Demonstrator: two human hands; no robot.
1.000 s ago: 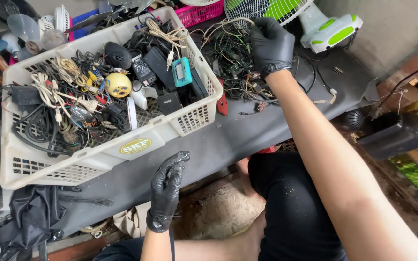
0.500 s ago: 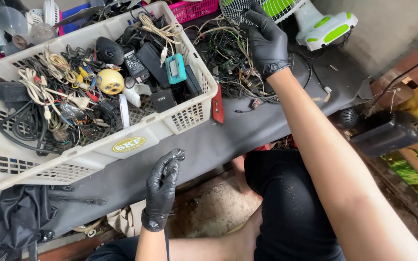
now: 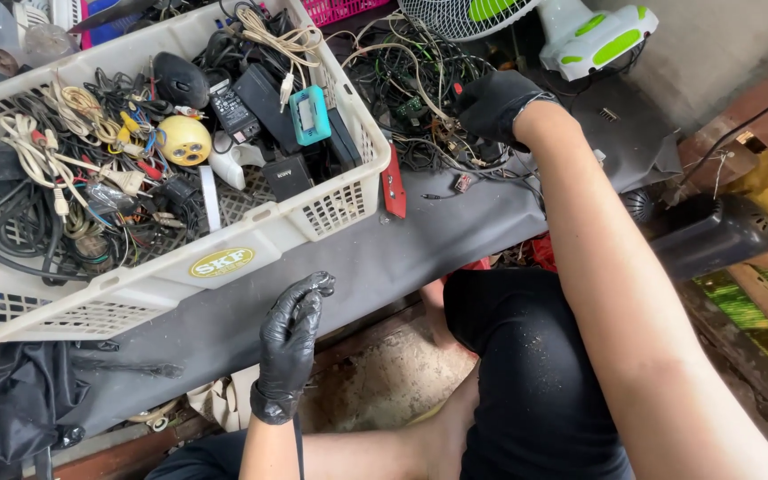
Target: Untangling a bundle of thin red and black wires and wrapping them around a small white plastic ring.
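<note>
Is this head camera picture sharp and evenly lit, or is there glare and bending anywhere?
Head view: soft, even daylight, no hard shadows; the glossy black-gloved left hand shows bright glints; the white plastic basket of cables is crisp; the wide lens stretches the bare right forearm near the frame's edge.

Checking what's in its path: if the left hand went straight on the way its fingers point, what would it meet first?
Probably the white basket: the left hand points up toward its front wall, though depth is unclear.

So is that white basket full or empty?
Full: the white basket is heaped with tangled cables, black adapters and a yellow round gadget.
</note>
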